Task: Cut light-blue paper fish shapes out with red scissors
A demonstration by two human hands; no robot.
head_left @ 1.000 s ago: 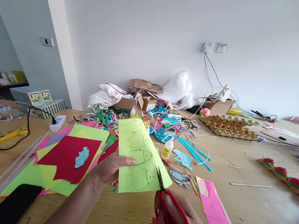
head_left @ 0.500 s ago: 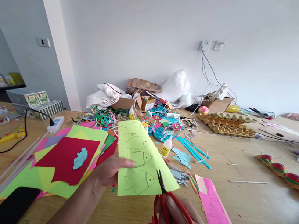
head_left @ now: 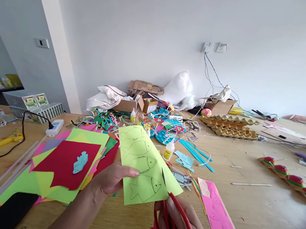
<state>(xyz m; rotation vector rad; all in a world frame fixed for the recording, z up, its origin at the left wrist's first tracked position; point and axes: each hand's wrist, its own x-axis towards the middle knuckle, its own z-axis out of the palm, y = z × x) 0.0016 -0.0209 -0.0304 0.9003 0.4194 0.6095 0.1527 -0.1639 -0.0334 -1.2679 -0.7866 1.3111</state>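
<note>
So far, only a short cut is made into the lime sheet [head_left: 145, 166], pinched above the tabletop [head_left: 248, 165] in the left hand [head_left: 111, 178]'s grip at nine o'clock; the right hand [head_left: 182, 228]'s grip is closed through the red scissors [head_left: 173, 216], and four drawn fish are left uncut.

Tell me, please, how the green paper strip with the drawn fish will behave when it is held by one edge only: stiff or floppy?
Probably fairly floppy. The green paper strip is thin and long, and the left hand pinches only its near left edge. It holds a gentle lengthwise curve, so it likely keeps some shape. It looks very light, and the cut from the red scissors may let the right flap droop.
</note>
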